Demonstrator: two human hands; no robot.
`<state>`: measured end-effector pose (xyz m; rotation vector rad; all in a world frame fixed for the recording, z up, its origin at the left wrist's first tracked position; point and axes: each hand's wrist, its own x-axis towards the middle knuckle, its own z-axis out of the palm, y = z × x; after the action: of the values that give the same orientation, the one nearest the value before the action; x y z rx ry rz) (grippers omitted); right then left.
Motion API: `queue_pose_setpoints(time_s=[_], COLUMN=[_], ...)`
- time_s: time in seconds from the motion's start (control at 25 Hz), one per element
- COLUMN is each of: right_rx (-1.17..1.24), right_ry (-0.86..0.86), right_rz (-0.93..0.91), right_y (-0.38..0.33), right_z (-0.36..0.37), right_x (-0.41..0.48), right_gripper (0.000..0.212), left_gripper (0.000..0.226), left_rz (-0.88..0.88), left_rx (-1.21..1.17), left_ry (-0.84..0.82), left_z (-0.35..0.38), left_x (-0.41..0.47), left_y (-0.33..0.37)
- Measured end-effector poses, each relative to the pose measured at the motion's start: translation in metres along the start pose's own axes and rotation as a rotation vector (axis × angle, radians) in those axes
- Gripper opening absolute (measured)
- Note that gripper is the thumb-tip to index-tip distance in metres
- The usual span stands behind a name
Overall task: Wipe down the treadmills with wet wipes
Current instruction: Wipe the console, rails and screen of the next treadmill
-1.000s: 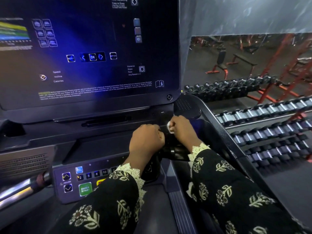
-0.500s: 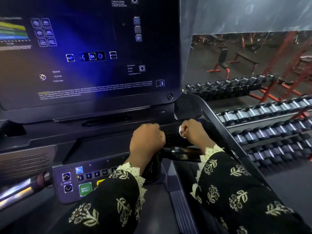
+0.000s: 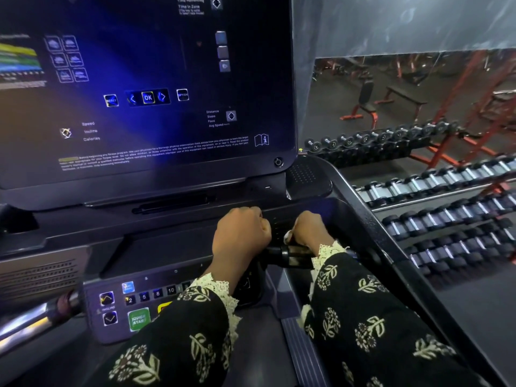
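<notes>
While the left hand [image 3: 241, 236] is balled in a fist, the right hand [image 3: 310, 230] squeezes a small white wet wipe [image 3: 287, 235] against the treadmill's black handle [image 3: 290, 254].

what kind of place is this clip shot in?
A commercial gym, most likely. The person stands at a treadmill console with a Quick Start button; beside it run long dumbbell racks, and red-framed weight benches show in what looks like a wall mirror.

Head view, down, near console [image 3: 173, 247]
</notes>
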<state>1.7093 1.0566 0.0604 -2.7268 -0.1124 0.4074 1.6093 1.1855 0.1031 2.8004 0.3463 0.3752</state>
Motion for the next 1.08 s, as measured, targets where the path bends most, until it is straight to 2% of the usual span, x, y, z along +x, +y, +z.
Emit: queue_pose_setpoints(time_s=[0.08,0.16,0.32,0.44,0.52,0.6,0.76,0.96,1.08], right_rx=[-0.025,0.011,0.059,0.019,-0.091,-0.332,-0.452,-0.767,-0.821], right_ry=[0.033,0.148,0.33,0.528,0.622,0.572,0.396,0.447,0.231], right_rz=[0.035,0.096,0.15,0.025,-0.1,-0.084,-0.003,-0.124,-0.201], right_y=[0.013,0.028,0.032,0.029,0.03,0.032,0.038,0.044,0.051], right_z=[-0.005,-0.013,-0.017,-0.022,-0.024,-0.023,-0.019,-0.023,-0.028], right_x=[0.0,0.002,-0.002,0.002,0.008,0.008,0.009,0.003,-0.003], right_gripper=[0.024,0.019,0.018,0.02,0.022,0.025,0.03,0.026,0.027], left_gripper=[0.024,0.024,0.024,0.025,0.026,0.025,0.025,0.025,0.024], left_rz=[-0.002,-0.007,-0.028,-0.025,-0.031,-0.033,-0.036,-0.024,-0.027], left_rx=[-0.012,-0.013,-0.035,-0.017,-0.017,-0.036,-0.05,-0.044,-0.039], left_ry=[-0.004,-0.003,0.013,0.018,0.016,0.009,0.011,0.023,0.011], left_z=[-0.001,-0.002,-0.002,-0.002,-0.002,-0.001,0.0,0.001,0.0], left_x=[0.0,-0.001,-0.001,-0.001,-0.001,-0.001,0.0,0.001,0.002], left_y=[0.0,0.0,0.0,0.001,0.0,0.0,-0.001,-0.001,-0.001])
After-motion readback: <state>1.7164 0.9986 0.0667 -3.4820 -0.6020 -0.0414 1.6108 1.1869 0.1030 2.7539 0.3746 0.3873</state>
